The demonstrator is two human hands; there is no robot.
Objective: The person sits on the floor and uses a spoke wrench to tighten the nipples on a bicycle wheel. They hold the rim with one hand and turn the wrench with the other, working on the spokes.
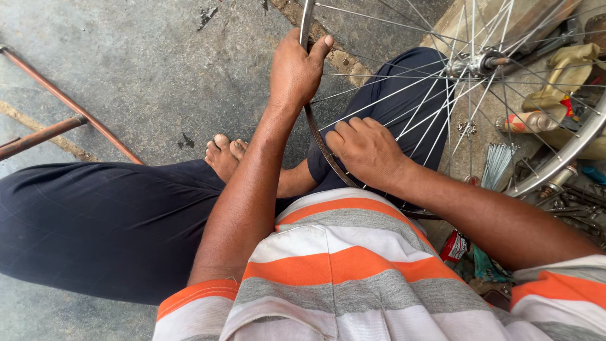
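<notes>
A bare bicycle wheel rim (577, 142) with thin steel spokes (410, 88) and a hub (478, 63) rests across my lap, over my dark trousers. My left hand (295, 69) is closed around the rim's far left edge, thumb up. Lower down, my right hand (363, 148) sits with curled fingers against the rim's near-left arc among the spokes. Whether a small tool is in it is hidden.
A bundle of loose spokes (499, 163), a small bottle (530, 121), a yellowish plastic container (568, 69) and scattered metal tools (577, 202) lie at the right. Rusty pipes (69, 107) cross the concrete floor at the left. My bare foot (224, 156) sticks out between my legs.
</notes>
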